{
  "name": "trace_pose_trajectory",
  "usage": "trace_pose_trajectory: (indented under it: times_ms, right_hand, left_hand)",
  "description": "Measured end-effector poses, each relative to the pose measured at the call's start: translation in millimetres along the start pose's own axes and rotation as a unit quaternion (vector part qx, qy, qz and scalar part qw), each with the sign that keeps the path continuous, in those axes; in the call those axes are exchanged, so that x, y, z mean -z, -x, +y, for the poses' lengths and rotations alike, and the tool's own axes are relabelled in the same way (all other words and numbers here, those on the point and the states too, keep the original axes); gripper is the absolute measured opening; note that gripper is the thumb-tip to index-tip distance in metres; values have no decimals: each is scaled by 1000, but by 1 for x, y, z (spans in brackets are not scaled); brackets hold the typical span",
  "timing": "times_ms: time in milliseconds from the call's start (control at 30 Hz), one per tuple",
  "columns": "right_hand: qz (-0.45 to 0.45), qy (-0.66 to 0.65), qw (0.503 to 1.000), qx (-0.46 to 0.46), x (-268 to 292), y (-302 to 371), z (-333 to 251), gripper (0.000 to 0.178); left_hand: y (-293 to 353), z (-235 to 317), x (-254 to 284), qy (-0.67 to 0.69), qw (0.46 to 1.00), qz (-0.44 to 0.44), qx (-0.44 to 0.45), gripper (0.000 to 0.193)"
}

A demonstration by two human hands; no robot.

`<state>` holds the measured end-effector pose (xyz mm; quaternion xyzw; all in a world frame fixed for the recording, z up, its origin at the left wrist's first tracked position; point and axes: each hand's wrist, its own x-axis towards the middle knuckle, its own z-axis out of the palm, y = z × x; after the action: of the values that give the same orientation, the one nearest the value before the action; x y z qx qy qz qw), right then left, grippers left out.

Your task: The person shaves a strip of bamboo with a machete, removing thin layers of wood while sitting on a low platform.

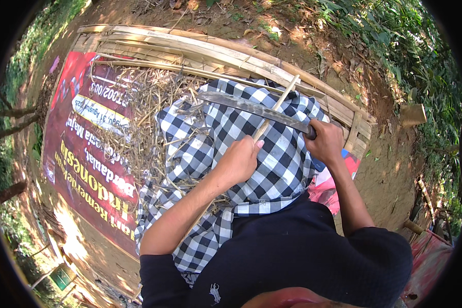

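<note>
My right hand (325,141) is closed around the dark handle of a machete (241,105), whose long worn blade points left across my lap. Closed on a pale narrow strip of split bamboo (288,92), my left hand (243,158) grips it below the blade. The strip slants up and to the right, crossing the blade near its middle, where the two seem to touch. A black-and-white checked cloth (272,169) covers my lap under both hands. Part of the strip is hidden by my left fingers.
A printed red banner (82,169) covers the left of a bamboo platform (241,59). Dry fibres and shavings (138,97) lie heaped on it beside the cloth. Brown earth surrounds the platform, with a cut wood block (412,114) at right and green plants (395,41) beyond.
</note>
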<state>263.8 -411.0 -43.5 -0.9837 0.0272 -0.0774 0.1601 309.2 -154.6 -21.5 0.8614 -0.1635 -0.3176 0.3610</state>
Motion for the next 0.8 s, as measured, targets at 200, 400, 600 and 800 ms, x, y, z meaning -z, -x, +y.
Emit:
trace_pose_trajectory:
  times_ms: [200, 400, 600, 800]
  right_hand:
    - [-25, -14, 1000, 4, -1, 8, 13, 16]
    - [-43, -13, 999, 14, 0, 10, 5, 17]
    - [-53, -116, 990, -53, 4, 9, -1, 18]
    - [-33, -134, 990, -25, -8, 6, -8, 18]
  left_hand:
    - [6, -9, -4, 6, 999, -30, 23, 47]
    - [9, -12, 3, 31, 998, -37, 34, 49]
    - [8, 15, 27, 50, 997, -46, 40, 52]
    - [-16, -1, 19, -43, 999, 8, -24, 51]
